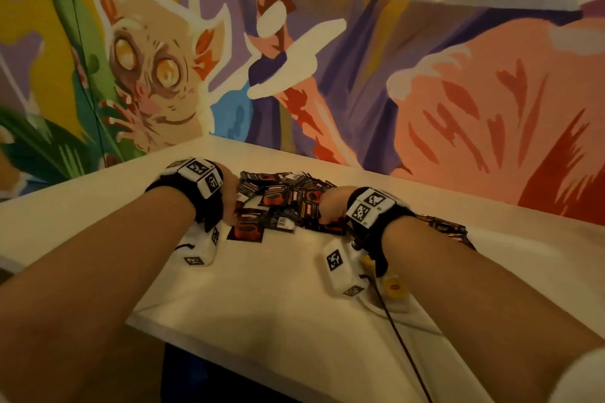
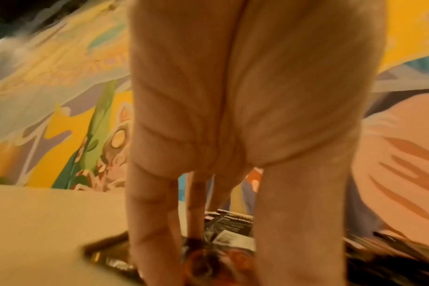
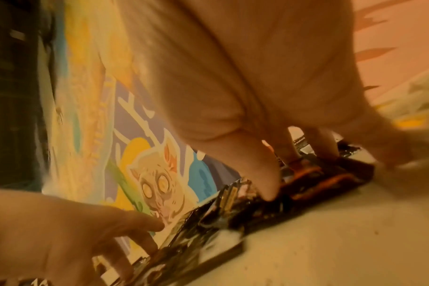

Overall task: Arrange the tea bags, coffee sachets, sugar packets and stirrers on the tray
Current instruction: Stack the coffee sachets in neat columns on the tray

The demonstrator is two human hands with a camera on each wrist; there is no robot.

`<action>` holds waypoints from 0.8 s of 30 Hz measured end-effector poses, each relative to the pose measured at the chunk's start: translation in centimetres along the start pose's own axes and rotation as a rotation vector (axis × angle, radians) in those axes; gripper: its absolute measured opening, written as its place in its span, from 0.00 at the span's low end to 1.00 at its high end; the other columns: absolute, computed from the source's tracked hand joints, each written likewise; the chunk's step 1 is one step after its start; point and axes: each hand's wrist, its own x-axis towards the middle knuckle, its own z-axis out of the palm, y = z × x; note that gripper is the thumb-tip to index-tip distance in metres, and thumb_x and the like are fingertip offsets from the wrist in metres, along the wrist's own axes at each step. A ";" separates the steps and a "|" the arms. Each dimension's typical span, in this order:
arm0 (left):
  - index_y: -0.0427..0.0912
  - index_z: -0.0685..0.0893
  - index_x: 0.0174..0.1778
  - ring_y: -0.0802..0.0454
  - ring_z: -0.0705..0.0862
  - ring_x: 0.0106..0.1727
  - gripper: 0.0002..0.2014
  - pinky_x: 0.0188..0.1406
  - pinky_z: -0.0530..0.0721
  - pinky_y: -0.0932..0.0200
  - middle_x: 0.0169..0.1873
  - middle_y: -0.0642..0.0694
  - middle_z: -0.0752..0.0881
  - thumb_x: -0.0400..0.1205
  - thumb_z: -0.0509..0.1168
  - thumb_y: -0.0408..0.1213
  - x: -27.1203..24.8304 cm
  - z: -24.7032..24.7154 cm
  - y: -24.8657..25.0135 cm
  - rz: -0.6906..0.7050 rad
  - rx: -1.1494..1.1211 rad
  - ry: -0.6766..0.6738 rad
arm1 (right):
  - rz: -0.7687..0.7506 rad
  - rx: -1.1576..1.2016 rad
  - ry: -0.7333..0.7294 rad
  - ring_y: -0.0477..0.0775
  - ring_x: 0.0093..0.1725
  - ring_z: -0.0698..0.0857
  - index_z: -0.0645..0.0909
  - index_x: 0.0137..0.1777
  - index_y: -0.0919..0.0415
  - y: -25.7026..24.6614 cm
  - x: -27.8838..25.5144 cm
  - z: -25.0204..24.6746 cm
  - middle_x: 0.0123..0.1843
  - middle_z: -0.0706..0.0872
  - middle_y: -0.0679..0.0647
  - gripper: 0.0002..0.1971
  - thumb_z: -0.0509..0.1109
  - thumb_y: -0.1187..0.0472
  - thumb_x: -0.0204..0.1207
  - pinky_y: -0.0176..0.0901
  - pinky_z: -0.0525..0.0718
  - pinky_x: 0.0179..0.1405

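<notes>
A loose pile of black-and-red coffee sachets (image 1: 281, 199) lies on the white table (image 1: 262, 291) near the wall. My left hand (image 1: 234, 209) stands at the pile's left side, its straight fingers (image 2: 154, 232) pointing down with the tips on a sachet (image 2: 110, 257). At the pile's right side is my right hand (image 1: 325, 216). Its thumb and fingertips (image 3: 269, 193) press down on red-printed sachets (image 3: 311, 174). The left hand (image 3: 61, 232) shows in the right wrist view beside upturned sachets. No tray, sugar packets or stirrers are in view.
A tea bag with a yellow label (image 1: 394, 288) lies under my right wrist. More dark sachets (image 1: 448, 229) stretch to the right behind that wrist. A painted wall (image 1: 360, 75) runs close behind the pile. The table's front edge (image 1: 229, 347) is near me.
</notes>
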 end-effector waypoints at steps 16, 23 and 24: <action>0.46 0.67 0.78 0.47 0.74 0.72 0.42 0.58 0.70 0.59 0.73 0.46 0.75 0.71 0.72 0.60 -2.4 0.4 3.1 0.061 0.092 0.004 | 0.024 -0.204 0.006 0.59 0.75 0.70 0.61 0.78 0.66 -0.8 -0.4 -0.1 0.78 0.69 0.60 0.30 0.55 0.46 0.84 0.44 0.67 0.71; 0.42 0.73 0.72 0.49 0.77 0.63 0.35 0.61 0.74 0.59 0.65 0.49 0.79 0.73 0.72 0.57 -2.0 1.5 4.8 0.080 0.090 -0.106 | 0.024 -0.179 -0.090 0.58 0.72 0.74 0.69 0.74 0.67 -1.7 0.4 0.6 0.73 0.75 0.60 0.27 0.57 0.47 0.84 0.43 0.69 0.68; 0.42 0.73 0.73 0.48 0.77 0.66 0.34 0.64 0.75 0.58 0.66 0.48 0.79 0.74 0.72 0.55 -2.2 1.6 5.0 0.095 0.049 -0.133 | 0.015 -0.178 -0.088 0.58 0.72 0.73 0.68 0.75 0.67 -1.9 0.4 0.6 0.74 0.74 0.60 0.27 0.57 0.48 0.83 0.44 0.69 0.68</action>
